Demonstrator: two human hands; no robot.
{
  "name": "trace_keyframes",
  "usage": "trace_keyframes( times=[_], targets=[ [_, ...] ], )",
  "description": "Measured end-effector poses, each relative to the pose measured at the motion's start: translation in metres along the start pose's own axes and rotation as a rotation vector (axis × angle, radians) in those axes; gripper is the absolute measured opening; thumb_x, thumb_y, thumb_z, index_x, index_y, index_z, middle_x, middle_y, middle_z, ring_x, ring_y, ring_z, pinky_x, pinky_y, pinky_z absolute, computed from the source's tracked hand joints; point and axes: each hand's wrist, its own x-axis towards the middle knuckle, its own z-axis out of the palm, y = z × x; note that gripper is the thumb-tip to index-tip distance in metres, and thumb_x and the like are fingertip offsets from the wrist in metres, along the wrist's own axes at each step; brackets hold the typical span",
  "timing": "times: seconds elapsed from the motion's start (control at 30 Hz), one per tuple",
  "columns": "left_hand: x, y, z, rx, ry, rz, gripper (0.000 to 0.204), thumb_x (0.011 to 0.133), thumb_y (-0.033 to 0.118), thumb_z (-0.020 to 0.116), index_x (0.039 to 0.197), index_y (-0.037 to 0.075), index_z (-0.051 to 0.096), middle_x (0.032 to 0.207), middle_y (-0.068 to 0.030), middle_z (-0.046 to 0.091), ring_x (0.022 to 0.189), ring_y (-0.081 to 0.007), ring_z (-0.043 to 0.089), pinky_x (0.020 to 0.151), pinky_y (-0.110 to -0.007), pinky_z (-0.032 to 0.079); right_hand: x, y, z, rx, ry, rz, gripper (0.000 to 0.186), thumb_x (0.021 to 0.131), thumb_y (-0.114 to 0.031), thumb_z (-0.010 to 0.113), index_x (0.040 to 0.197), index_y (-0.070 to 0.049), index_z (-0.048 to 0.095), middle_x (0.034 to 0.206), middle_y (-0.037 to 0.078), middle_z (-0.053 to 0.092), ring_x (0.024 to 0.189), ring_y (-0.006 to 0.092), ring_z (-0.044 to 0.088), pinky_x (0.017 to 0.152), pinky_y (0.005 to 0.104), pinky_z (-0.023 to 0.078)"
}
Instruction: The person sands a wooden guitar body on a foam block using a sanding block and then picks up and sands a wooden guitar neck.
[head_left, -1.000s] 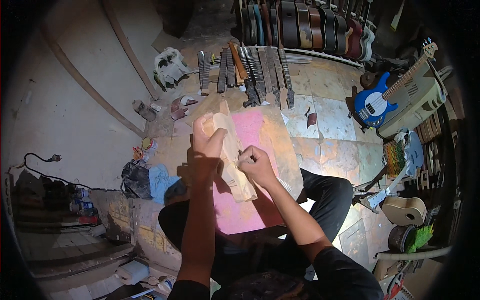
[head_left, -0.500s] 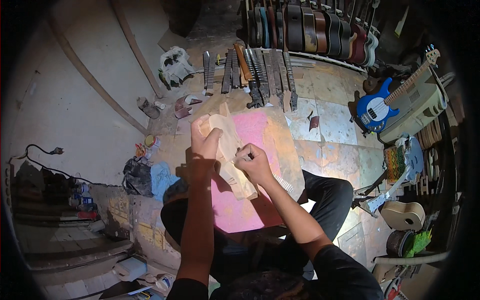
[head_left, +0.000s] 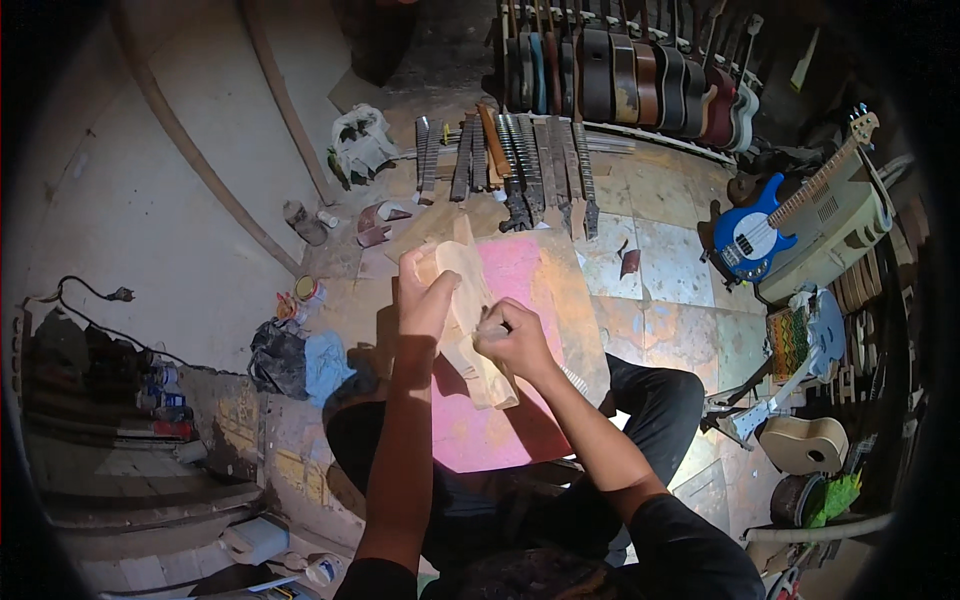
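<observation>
Directions are being read with the pale wooden piece [head_left: 462, 320] as dial centre. The piece is lying aslant over a board [head_left: 575, 310], its long axis running from 11 to 5 o'clock; whether its whole underside is touching the board cannot be told. A pink area [head_left: 470, 445] of the board is showing beneath it and at 6 o'clock.

The left hand [head_left: 422, 300], at 10 o'clock, is gripping the piece firmly, the thumb lying along its upper face and the fingers wrapping its left edge. The right hand [head_left: 515, 335], at 3 o'clock, is forming a tight fist against the right side of the wood; whether it is enclosing anything cannot be told.

Fretted guitar necks [head_left: 465, 160] are lying in a row at 12 o'clock, with guitars [head_left: 620, 80] standing in a rack beyond at 1. A blue bass guitar [head_left: 748, 235] is leaning between 2 and 3 o'clock. A pale guitar body [head_left: 785, 445] is resting near 4. Toward 9, a black bag [head_left: 278, 358] is lying just beside a light-blue cloth [head_left: 325, 365].
</observation>
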Motion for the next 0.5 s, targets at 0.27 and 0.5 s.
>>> trace_keyframes(
  times=[0.27, 0.5],
  targets=[
    [-0.007, 0.010, 0.015, 0.000, -0.046, 0.044, 0.057, 0.086, 0.004, 0.070, 0.141, 0.004, 0.053, 0.127, -0.0147, 0.064, 0.111, -0.0223, 0.065, 0.095, -0.036, 0.055, -0.009, 0.009, -0.011, 0.183, -0.027, 0.274, 0.021, 0.076, -0.002, 0.084, 0.082, -0.003, 0.064, 0.090, 0.005, 0.067, 0.085, 0.0130, 0.064, 0.076, 0.0287, 0.052],
    [-0.004, -0.004, 0.020, -0.019, -0.057, 0.059, 0.057, 0.085, 0.004, 0.071, 0.140, 0.004, 0.054, 0.128, -0.0153, 0.064, 0.115, -0.0223, 0.064, 0.098, -0.036, 0.053, -0.002, 0.005, -0.016, 0.124, 0.043, 0.039, 0.017, 0.081, -0.004, 0.082, 0.085, -0.002, 0.066, 0.089, 0.003, 0.070, 0.081, 0.0107, 0.061, 0.074, 0.0288, 0.052]
  ],
)
